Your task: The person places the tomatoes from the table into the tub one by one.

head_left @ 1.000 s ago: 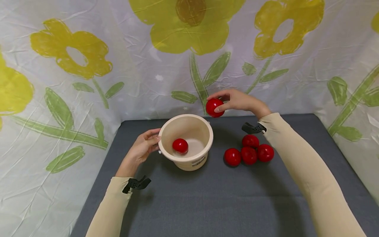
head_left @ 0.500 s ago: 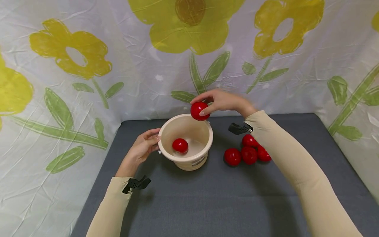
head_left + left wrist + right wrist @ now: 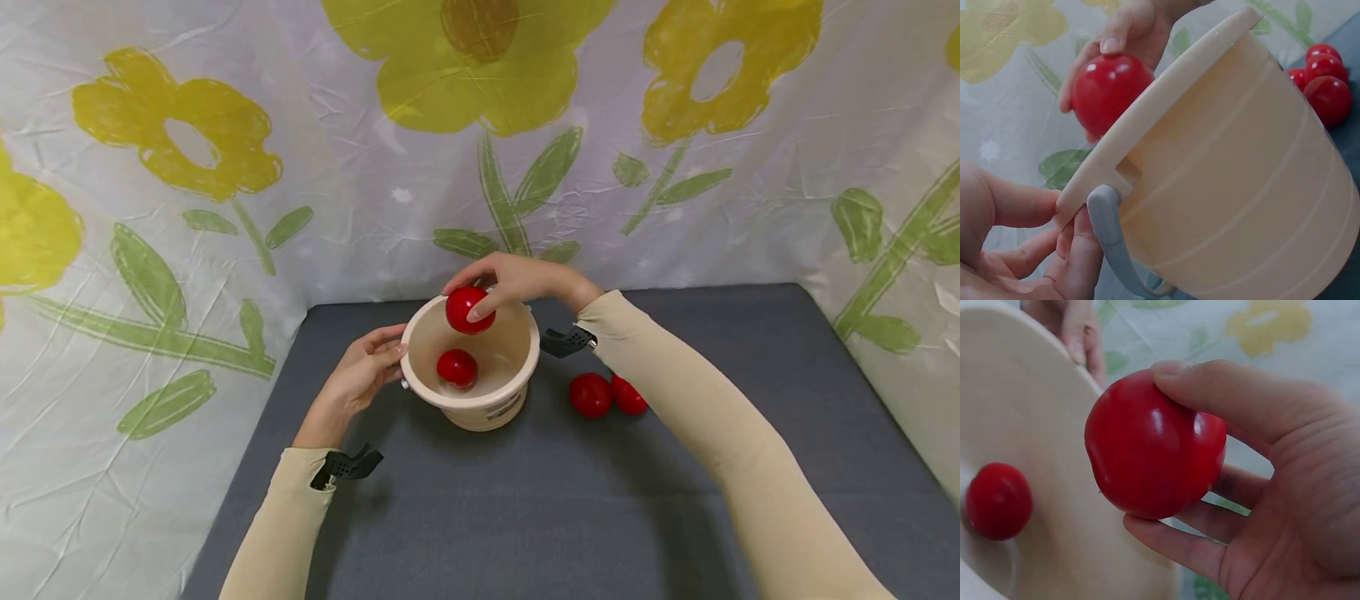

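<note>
At mouth of cream bucket (image 3: 1241, 169) | 1 glossy red ball (image 3: 1147, 450) | right hand (image 3: 519, 279) curled round it | left hand (image 3: 358, 368) pinching rim (image 3: 468, 404)

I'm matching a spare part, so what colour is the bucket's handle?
The handle looks pale bluish grey; it shows best in the left wrist view.

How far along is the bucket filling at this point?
It looks early. Done: one red fruit lies inside the cream bucket. In hand: the right hand holds another fruit at the bucket's mouth; the left hand grips the rim. Probably left: four loose fruits on the table, all showing in the left wrist view.
</note>
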`<state>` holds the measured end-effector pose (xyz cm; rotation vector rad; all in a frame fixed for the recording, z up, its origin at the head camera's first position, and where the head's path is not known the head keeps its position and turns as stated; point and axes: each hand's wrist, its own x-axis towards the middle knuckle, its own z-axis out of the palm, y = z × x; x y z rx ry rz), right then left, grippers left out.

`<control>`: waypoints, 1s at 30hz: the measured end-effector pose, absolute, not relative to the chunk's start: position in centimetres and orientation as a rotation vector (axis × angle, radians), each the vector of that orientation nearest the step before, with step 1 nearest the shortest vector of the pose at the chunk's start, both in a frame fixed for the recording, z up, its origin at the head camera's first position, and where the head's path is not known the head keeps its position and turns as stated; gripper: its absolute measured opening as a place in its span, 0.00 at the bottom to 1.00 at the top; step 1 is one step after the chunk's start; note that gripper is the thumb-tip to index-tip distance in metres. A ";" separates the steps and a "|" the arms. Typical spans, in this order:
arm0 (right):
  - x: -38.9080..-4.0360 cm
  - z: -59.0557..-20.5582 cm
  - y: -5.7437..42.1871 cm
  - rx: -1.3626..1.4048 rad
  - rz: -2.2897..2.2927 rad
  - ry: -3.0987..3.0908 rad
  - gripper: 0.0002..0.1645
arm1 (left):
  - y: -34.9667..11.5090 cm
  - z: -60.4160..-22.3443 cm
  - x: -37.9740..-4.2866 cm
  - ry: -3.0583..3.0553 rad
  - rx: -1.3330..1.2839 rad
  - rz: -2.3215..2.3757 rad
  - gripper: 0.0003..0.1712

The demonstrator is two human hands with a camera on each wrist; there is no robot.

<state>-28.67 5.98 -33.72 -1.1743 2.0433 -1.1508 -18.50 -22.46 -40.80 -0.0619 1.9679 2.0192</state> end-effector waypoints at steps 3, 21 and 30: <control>-28.5 -34.4 5.1 -1.162 -1.130 2.036 0.30 | -22.5 -40.8 -18.5 1.960 -0.063 2.025 0.29; -27.6 -38.2 2.1 -1.083 -1.060 1.950 0.30 | -22.3 -41.0 -18.6 1.992 -0.088 2.001 0.26; -27.5 -39.0 1.7 -1.118 -1.039 1.936 0.28 | -22.3 -40.9 -18.5 1.998 -0.093 1.995 0.28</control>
